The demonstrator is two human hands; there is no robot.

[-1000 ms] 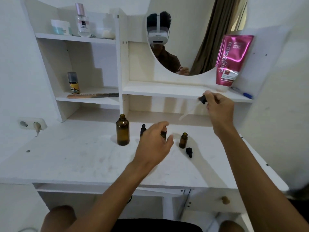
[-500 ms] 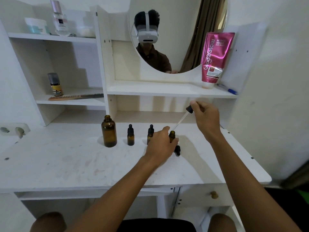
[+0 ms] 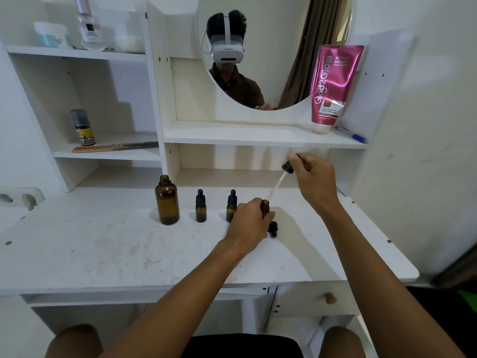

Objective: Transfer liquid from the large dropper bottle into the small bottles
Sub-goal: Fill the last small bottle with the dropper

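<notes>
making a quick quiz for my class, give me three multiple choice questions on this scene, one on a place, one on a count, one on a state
1. Where does the big brown bottle stand?
A. left of the small bottles
B. on the top shelf
C. in the drawer

2. How many small bottles have a dropper cap on?
A. none
B. two
C. five

3. What is the right hand doing?
A. resting flat on the table
B. gripping a comb
C. holding a dropper over an open small bottle

Answers:
1 A, it is leftmost in the row on the table.
2 B, two capped bottles stand side by side.
3 C, the dropper tip points at the bottle steadied by the left hand.
</notes>
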